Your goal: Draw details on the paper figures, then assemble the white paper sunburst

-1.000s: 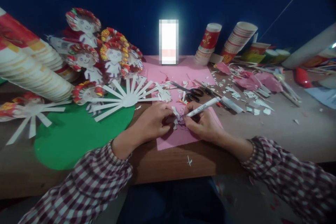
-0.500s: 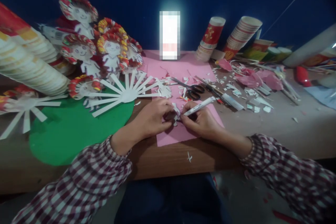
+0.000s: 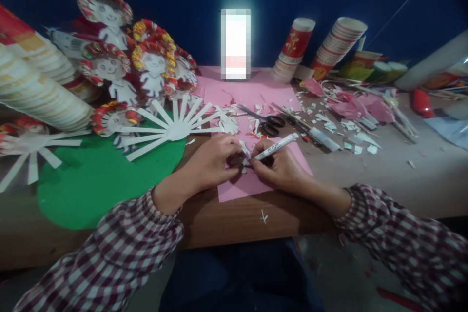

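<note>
My left hand pinches the left side of a small white paper cutout, much of it hidden by my fingers. In my right hand is a white acrylic marker, its tip end down against the cutout's right edge. Both hands rest over a pink paper sheet at the table's front. Just beyond them lie black-handled scissors among white scraps. Left of my left hand, a white paper fan-shaped cutout of strips overlaps a green round sheet.
Decorated paper dolls stand at the back left beside leaning stacked paper cups. A bright phone-like screen, pixelated, stands at the back. More cup stacks, crumpled pink paper and a red object sit right.
The view has tilted slightly, so the scene sits higher in the picture. My right hand and the marker have shifted slightly at the cutout; both hands keep their hold.
</note>
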A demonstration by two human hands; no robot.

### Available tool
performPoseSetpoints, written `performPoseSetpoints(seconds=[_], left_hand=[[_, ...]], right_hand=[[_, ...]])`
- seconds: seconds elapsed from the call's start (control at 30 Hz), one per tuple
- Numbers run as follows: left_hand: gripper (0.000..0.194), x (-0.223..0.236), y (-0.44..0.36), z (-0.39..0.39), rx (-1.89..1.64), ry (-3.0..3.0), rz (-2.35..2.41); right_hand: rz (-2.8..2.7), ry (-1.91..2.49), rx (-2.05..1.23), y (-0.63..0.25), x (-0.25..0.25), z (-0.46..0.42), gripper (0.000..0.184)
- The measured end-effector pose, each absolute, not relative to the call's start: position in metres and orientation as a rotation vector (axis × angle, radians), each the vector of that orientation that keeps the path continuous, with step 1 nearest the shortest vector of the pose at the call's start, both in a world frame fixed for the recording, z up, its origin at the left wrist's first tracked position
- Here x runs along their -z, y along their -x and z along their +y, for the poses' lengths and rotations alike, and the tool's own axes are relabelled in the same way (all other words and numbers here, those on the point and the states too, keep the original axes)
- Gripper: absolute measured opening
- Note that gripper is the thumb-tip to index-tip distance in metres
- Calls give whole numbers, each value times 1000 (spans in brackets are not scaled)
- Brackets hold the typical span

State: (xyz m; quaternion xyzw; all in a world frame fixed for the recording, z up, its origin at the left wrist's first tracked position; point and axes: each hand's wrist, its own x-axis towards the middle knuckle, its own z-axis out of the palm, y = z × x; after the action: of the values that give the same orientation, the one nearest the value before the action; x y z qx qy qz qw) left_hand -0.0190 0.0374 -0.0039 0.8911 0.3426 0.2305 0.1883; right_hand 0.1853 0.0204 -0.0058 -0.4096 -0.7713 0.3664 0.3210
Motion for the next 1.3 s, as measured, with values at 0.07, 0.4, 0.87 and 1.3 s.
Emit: performPoseSetpoints(seconds=[0.07, 0.4, 0.87, 1.3], left_hand=[[11, 4, 19, 37, -651, -2505, 968], [11, 4, 19, 38, -635, -2520, 971], [10, 6, 21, 37, -654, -2524, 931], [10, 8, 22, 40, -675, -2504, 921]], right_hand=[[-2037, 1086, -961, -185, 5, 20, 6], [-2008, 1108, -948, -185, 1, 20, 8], [-1965, 1150, -1011, -185, -1, 20, 7], [-2010, 1101, -1003, -186, 4, 21, 8]])
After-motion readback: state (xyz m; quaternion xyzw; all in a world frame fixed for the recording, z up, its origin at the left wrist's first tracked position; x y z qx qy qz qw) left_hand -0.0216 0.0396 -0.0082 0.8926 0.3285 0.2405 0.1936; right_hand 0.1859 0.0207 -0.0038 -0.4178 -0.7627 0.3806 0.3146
